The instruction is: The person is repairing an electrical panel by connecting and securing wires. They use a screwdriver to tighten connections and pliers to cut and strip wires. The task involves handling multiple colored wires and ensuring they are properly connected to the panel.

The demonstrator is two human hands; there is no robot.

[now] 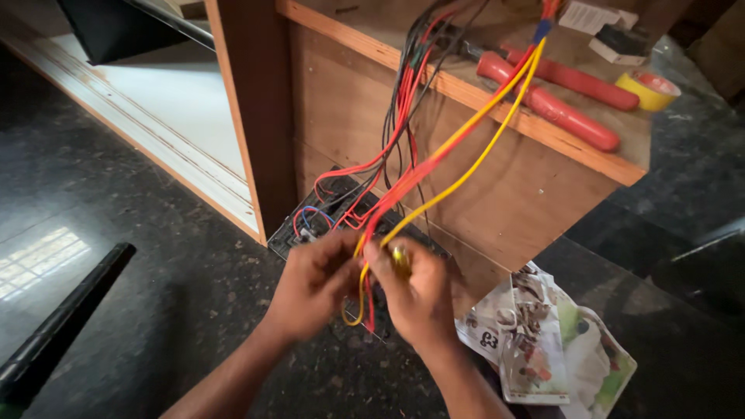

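Left hand (310, 287) and right hand (415, 295) both pinch the yellow wire (458, 182) and red wires (403, 101). Switch plate (310, 221) sits just behind, against the wooden bench (497, 178).

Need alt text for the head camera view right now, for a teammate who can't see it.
Both hands, left hand and right hand, pinch yellow and red wires hanging from a wooden cabinet top, over a dark switch panel. Red-handled pliers and a yellow tape roll lie on top; crumpled paper lies on the dark floor.

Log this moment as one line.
left hand: pinching yellow wire | right hand: on red wire | pliers, tape: on bench
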